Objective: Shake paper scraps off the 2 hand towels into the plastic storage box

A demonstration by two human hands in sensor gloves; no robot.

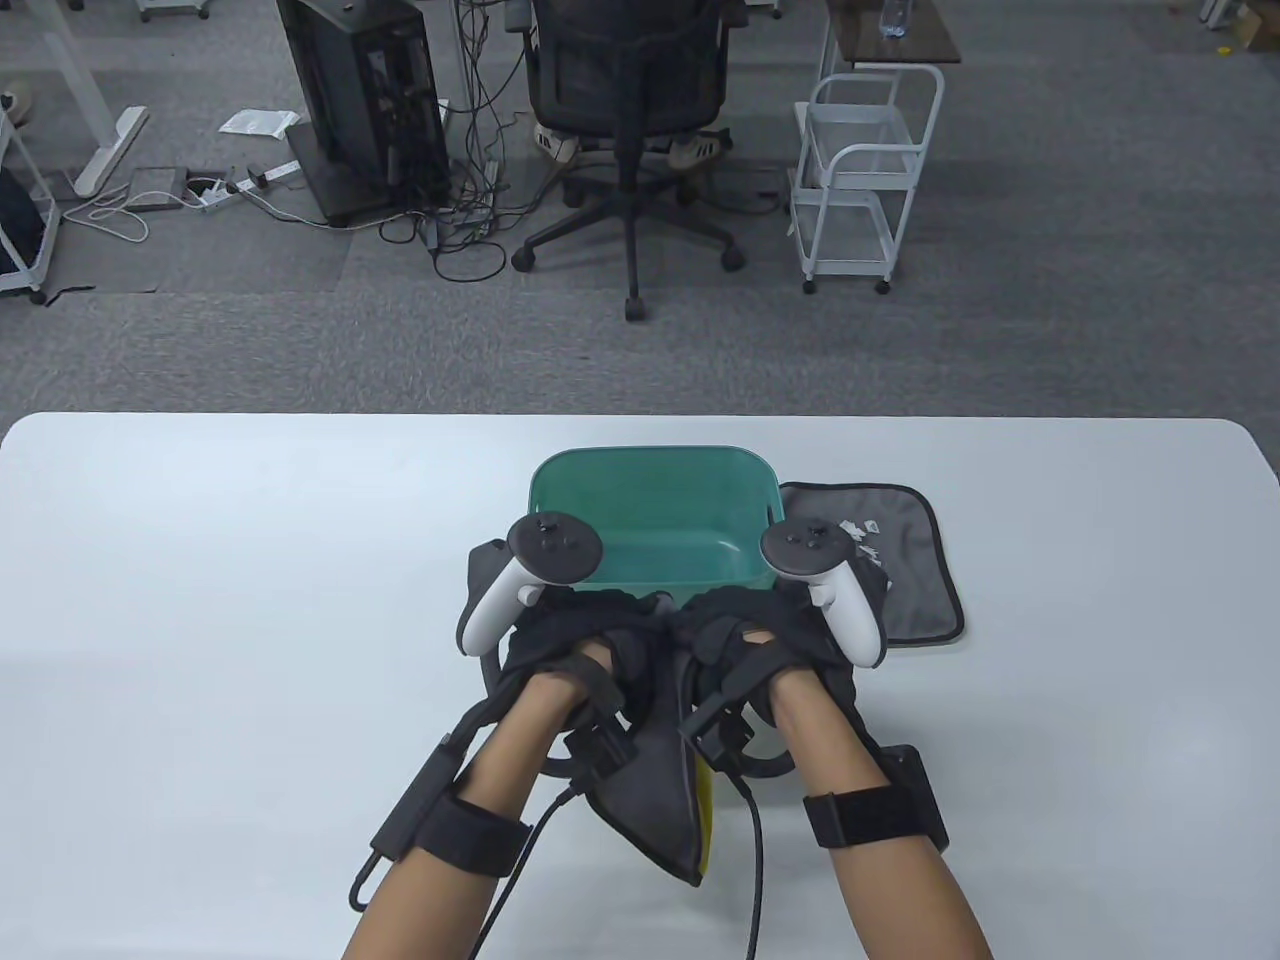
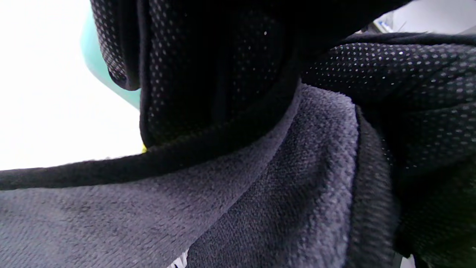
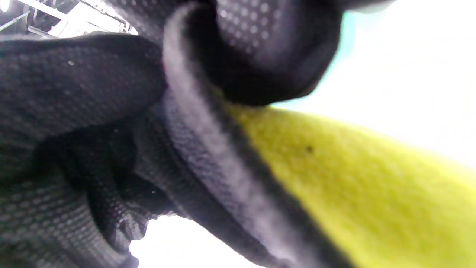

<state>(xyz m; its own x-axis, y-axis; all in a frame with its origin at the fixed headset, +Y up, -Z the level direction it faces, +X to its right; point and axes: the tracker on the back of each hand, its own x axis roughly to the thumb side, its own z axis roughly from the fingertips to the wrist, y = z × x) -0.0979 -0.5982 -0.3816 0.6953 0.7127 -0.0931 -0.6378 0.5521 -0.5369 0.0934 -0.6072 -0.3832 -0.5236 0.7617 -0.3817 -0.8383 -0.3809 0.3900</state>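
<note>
A teal plastic storage box (image 1: 655,475) stands at the table's middle. Just in front of it both hands hold one grey hand towel (image 1: 650,800) with a yellow underside (image 3: 353,186), gathered between them and hanging down toward me. My left hand (image 1: 585,640) grips its edge, and my right hand (image 1: 735,640) grips it beside the left. The left wrist view shows gloved fingers (image 2: 215,74) curled over the grey towel (image 2: 186,208). A second grey towel (image 1: 915,560) lies flat right of the box with white paper scraps (image 1: 865,535) on it.
White table (image 1: 250,600) stretches wide on both sides. Beyond its far edge stand an office chair (image 1: 630,120), a white wire cart (image 1: 865,180) and a computer tower (image 1: 360,100) on the carpet.
</note>
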